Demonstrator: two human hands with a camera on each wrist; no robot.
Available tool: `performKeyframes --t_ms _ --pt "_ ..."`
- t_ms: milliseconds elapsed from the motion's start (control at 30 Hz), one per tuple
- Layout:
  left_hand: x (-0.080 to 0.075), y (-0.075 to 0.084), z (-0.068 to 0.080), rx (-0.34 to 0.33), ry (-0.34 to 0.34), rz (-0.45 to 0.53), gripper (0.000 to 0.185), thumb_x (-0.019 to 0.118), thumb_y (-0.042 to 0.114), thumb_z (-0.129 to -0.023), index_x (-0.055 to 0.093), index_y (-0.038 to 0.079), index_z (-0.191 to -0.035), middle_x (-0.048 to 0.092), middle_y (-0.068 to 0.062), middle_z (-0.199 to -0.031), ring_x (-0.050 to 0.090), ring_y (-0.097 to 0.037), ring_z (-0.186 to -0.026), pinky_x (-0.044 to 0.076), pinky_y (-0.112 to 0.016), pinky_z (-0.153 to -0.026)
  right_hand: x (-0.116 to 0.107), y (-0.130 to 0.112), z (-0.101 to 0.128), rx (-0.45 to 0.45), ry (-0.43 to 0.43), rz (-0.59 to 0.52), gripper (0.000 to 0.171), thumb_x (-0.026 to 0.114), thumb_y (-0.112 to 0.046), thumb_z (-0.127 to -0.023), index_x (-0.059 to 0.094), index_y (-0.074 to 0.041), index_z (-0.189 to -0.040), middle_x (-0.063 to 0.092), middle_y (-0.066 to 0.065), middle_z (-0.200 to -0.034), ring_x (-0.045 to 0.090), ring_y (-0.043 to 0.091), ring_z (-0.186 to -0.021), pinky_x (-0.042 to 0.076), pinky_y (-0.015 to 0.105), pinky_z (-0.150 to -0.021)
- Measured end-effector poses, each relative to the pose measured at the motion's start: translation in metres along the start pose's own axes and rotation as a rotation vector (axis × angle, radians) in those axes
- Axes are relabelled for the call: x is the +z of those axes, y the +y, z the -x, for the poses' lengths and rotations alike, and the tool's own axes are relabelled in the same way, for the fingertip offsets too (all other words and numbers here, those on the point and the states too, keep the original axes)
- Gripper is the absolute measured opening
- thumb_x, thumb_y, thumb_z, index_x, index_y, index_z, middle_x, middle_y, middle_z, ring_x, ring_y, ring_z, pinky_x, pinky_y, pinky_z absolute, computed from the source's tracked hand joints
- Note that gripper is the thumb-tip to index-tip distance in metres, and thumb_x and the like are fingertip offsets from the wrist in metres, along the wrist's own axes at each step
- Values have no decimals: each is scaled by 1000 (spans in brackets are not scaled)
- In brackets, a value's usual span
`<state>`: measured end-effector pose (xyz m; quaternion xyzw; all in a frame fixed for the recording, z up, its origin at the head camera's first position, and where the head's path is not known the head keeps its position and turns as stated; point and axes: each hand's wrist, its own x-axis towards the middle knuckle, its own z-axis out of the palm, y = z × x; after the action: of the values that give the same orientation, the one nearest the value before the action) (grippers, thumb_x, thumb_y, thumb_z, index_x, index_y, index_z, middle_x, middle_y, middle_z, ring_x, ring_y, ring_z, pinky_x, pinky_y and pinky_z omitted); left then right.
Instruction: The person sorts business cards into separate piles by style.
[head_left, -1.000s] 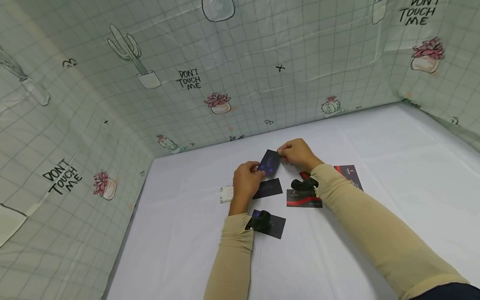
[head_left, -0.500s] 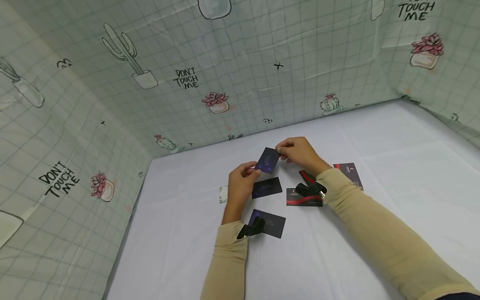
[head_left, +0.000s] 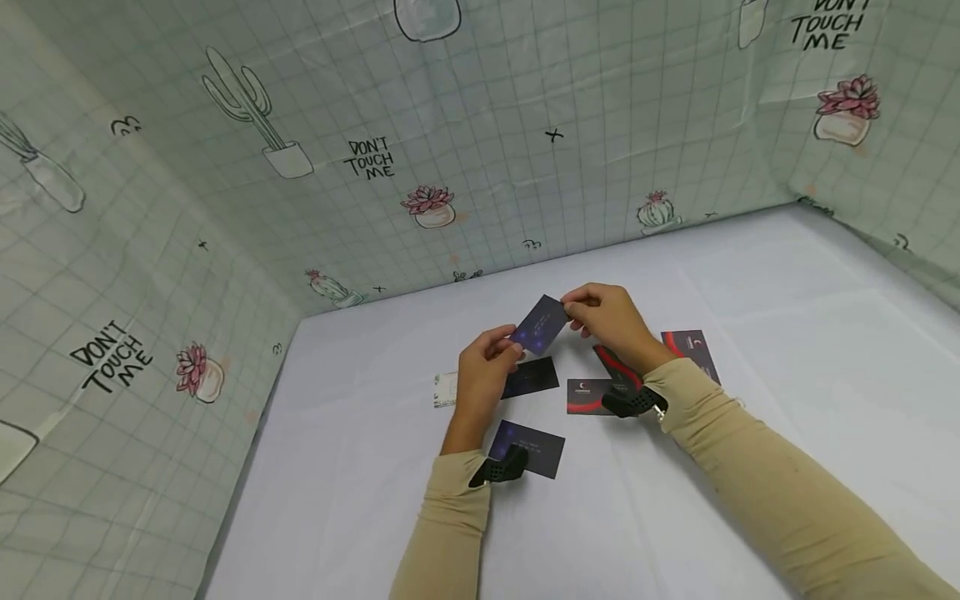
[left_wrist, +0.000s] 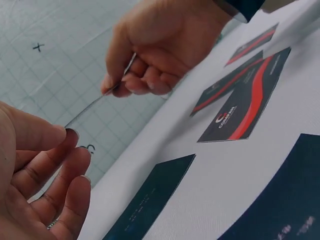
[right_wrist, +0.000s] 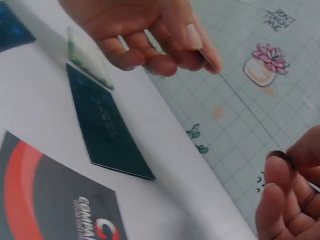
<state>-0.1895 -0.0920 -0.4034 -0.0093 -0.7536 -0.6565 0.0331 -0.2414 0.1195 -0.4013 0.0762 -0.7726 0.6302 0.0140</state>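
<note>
Above the white table, both hands hold one dark blue card point(head_left: 542, 323) between them. My left hand point(head_left: 512, 350) pinches its lower left corner and my right hand point(head_left: 572, 310) pinches its upper right corner. The left wrist view shows the card point(left_wrist: 92, 104) edge-on, running from my left hand point(left_wrist: 70, 142) up to my right hand point(left_wrist: 114, 88). In the right wrist view, my left hand point(right_wrist: 202, 55) grips the thin card edge point(right_wrist: 211, 61), while the fingers point(right_wrist: 280, 200) of my right hand show at the lower right.
Flat on the white table point(head_left: 787, 350) lie two dark blue cards point(head_left: 536, 375) point(head_left: 531, 444), several red-and-black cards point(head_left: 588, 396) point(head_left: 692, 350) and a white card point(head_left: 444, 389). Cactus-print walls point(head_left: 450, 150) close in the back and both sides.
Both hands keep hold of the dark blue card. It has tilted a little more, with its right corner higher. The right hand has shifted slightly to the right.
</note>
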Motion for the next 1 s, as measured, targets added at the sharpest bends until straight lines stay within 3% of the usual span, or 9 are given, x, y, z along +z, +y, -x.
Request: performKeyframes --t_ms 133,333,467,633,867,1000 --pt "-5 -1 3 5 -7 -24 30 66 7 -95 68 8 -125 68 -7 -100 68 -17 -89 54 -28 -80 2 0 5 -56 -8 -18 19 62 -12 -98 70 -1 -111 71 14 -93 65 29 -75 53 31 -63" --pt "-13 -6 9 1 -26 -48 34 64 5 -95 65 5 -130 69 -8 -99 68 -20 -90 55 -29 -79 0 -2 18 -30 -67 40 21 64 -16 -98 69 -4 -114 71 14 -95 65 31 -80 54 36 -67" --pt "-17 -9 10 2 12 -26 35 64 4 -96 62 1 -130 70 -9 -99 69 -21 -87 54 -28 -77 1 -3 23 -13 -111 57 24 65 -20 -98 68 -4 -115 71 16 -96 65 34 -83 54 41 -70" --pt "-20 -9 13 52 70 29 29 66 6 -96 62 -3 -123 70 -13 -98 67 -17 -81 53 -27 -72 2 -7 30 -15 -133 42 25 65 -20 -98 67 -3 -115 72 16 -95 65 40 -84 55 42 -71" --pt "-21 -8 18 130 119 43 22 67 11 -97 68 5 -118 69 -8 -95 68 -22 -82 54 -26 -70 3 -9 35 -19 -139 29 23 65 -19 -97 66 -4 -114 74 10 -95 66 39 -83 56 36 -70" --pt "-20 -8 19 139 117 16 26 66 13 -97 69 5 -122 69 -8 -96 68 -22 -83 54 -25 -71 4 -8 39 -8 -127 25 22 65 -19 -97 65 -4 -114 74 9 -95 66 37 -83 56 34 -70"
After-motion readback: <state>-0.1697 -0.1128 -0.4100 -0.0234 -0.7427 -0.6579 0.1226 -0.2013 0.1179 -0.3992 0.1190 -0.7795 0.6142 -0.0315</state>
